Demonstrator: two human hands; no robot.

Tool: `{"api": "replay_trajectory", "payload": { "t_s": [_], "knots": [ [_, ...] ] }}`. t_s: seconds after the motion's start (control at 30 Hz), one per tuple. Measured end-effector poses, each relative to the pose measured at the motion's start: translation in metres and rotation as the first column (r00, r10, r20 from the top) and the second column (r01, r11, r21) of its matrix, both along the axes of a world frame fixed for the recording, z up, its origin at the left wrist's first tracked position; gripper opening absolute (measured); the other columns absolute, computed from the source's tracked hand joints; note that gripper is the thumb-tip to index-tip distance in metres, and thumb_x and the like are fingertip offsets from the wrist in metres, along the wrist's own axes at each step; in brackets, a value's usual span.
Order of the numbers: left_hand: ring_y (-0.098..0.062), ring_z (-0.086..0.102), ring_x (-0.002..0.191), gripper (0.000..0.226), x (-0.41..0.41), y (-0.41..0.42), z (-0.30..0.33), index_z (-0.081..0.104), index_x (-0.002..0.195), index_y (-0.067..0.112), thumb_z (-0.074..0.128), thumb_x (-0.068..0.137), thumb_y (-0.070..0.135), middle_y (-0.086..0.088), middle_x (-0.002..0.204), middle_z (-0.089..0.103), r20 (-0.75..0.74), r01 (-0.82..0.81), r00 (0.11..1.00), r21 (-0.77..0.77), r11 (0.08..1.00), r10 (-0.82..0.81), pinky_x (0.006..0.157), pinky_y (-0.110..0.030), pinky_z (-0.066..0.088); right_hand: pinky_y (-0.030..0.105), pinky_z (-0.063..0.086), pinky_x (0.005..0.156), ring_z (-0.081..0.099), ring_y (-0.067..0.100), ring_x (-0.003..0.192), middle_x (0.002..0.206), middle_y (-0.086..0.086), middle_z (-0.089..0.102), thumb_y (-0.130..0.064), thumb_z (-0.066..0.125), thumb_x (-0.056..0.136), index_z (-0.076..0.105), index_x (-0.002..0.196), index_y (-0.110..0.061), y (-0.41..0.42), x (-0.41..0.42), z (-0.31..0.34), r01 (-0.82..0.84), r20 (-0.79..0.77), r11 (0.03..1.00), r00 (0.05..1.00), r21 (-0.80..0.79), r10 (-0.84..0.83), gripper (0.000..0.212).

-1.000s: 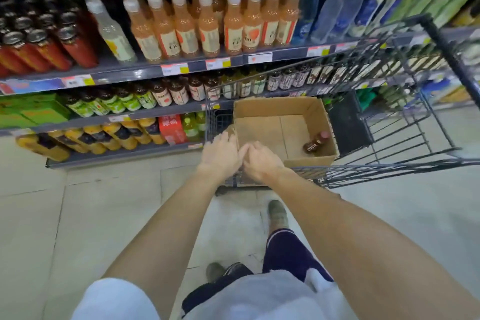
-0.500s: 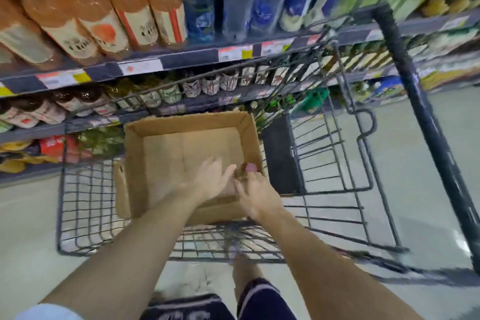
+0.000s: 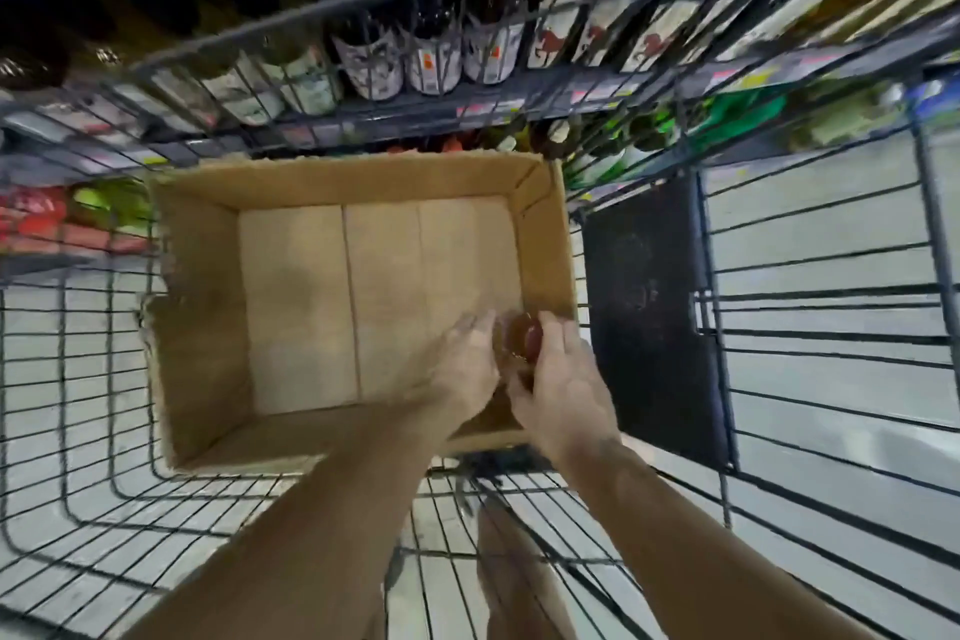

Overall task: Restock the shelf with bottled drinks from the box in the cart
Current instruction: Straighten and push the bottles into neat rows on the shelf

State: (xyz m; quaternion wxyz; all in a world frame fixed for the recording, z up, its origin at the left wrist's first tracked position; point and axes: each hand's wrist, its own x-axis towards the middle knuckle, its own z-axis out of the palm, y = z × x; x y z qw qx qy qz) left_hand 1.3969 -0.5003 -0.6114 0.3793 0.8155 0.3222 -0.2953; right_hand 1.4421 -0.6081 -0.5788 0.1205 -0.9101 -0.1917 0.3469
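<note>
I am closing my left hand (image 3: 460, 369) and right hand (image 3: 563, 395) on the small dark brown bottle (image 3: 524, 340), lower right in the brown cardboard box (image 3: 197, 327); fingers curled around it, grip unclear. It may be slipping.

Both my arms reach down into the open brown cardboard box (image 3: 358, 192) standing in the black wire cart (image 3: 810, 317). My left hand (image 3: 457, 369) and right hand (image 3: 563, 395) close around a small dark brown bottle (image 3: 524, 340) in the box's right near corner, fingers touching its sides. Beyond the cart, labelled bottles (image 3: 436, 57) line the dark shelf (image 3: 571, 94).
</note>
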Motion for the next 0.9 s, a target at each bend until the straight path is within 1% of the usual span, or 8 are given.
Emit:
{"api": "replay_trajectory", "payload": {
  "t_s": [0.13,0.2,0.27,0.37,0.47,0.57,0.73,0.9],
  "knots": [
    [-0.023,0.05,0.125,0.051,-0.015,-0.009,-0.026,0.043,0.138,0.025,0.052,0.09,0.01,-0.002,0.135,0.052,0.05,0.031,0.998,-0.021,0.999,-0.03,0.107,-0.038,0.04,0.042,0.039,0.107,0.033,0.02,0.131,0.14,-0.002,0.036,-0.027,0.063,0.088,0.028,0.143,-0.022,-0.002,-0.011,-0.016,0.09,0.056,0.995,0.994,0.036,-0.092,0.066],
    [-0.015,0.053,0.119,0.051,-0.016,-0.014,-0.035,0.043,0.137,0.032,0.055,0.09,0.018,0.008,0.129,0.054,0.107,0.021,0.994,-0.05,0.999,-0.016,0.104,-0.028,0.044,0.044,0.04,0.106,0.033,0.019,0.132,0.14,-0.003,0.04,-0.022,0.065,0.086,0.029,0.142,-0.022,-0.003,-0.015,-0.021,0.129,0.088,0.99,0.987,0.065,-0.134,0.066],
    [-0.012,0.05,0.121,0.04,-0.01,-0.017,-0.037,0.049,0.133,0.024,0.055,0.094,0.02,0.012,0.127,0.052,0.141,0.004,0.99,-0.099,0.995,0.01,0.103,-0.015,0.039,0.043,0.041,0.105,0.038,0.02,0.131,0.138,-0.002,0.044,-0.022,0.065,0.087,0.03,0.142,-0.022,-0.003,-0.017,-0.026,0.17,0.106,0.981,0.978,0.089,-0.179,0.065],
    [-0.018,0.047,0.127,0.059,-0.002,-0.018,-0.048,0.043,0.142,0.026,0.061,0.088,0.01,0.002,0.139,0.049,0.138,-0.062,0.987,-0.157,0.986,0.084,0.112,-0.033,0.035,0.039,0.042,0.103,0.049,0.022,0.123,0.132,0.005,0.051,-0.025,0.063,0.091,0.028,0.142,-0.021,-0.005,-0.015,-0.035,0.218,0.088,0.975,0.971,0.047,-0.221,0.062],
    [-0.018,0.045,0.13,0.071,-0.004,-0.018,-0.053,0.038,0.143,0.034,0.063,0.084,0.004,0.003,0.143,0.046,0.1,-0.15,0.981,-0.161,0.976,0.167,0.112,-0.039,0.036,0.036,0.045,0.1,0.055,0.022,0.117,0.127,0.007,0.056,-0.025,0.062,0.091,0.026,0.143,-0.021,-0.006,-0.013,-0.04,0.189,0.093,0.981,0.977,0.032,-0.191,0.063],
    [-0.019,0.051,0.123,0.075,-0.007,-0.018,-0.057,0.038,0.136,0.042,0.063,0.079,0.001,0.005,0.136,0.052,0.149,-0.155,0.974,-0.113,0.981,0.171,0.106,-0.04,0.043,0.035,0.046,0.098,0.056,0.021,0.115,0.126,0.004,0.057,-0.025,0.064,0.091,0.027,0.139,-0.023,-0.005,-0.011,-0.04,0.189,0.083,0.981,0.978,0.049,-0.192,0.061],
    [-0.023,0.056,0.113,0.066,-0.013,-0.009,-0.049,0.041,0.135,0.034,0.069,0.08,0.013,0.001,0.126,0.059,0.172,-0.025,0.985,0.013,1.0,0.022,0.094,-0.034,0.048,0.033,0.045,0.086,0.059,0.023,0.103,0.112,0.001,0.062,-0.025,0.069,0.087,0.038,0.122,-0.023,-0.008,-0.006,-0.034,0.123,0.031,0.987,0.991,0.105,-0.127,0.047],
    [-0.022,0.061,0.108,0.066,-0.033,0.009,-0.025,0.045,0.128,0.03,0.081,0.073,0.032,0.001,0.119,0.062,0.221,-0.059,0.973,-0.024,0.998,0.062,0.091,-0.039,0.051,0.037,0.05,0.09,0.056,0.019,0.101,0.108,0.0,0.059,-0.033,0.072,0.085,0.038,0.119,-0.027,-0.001,-0.009,-0.008,0.006,-0.021,0.991,1.0,0.134,-0.003,0.048]
  ]
}}
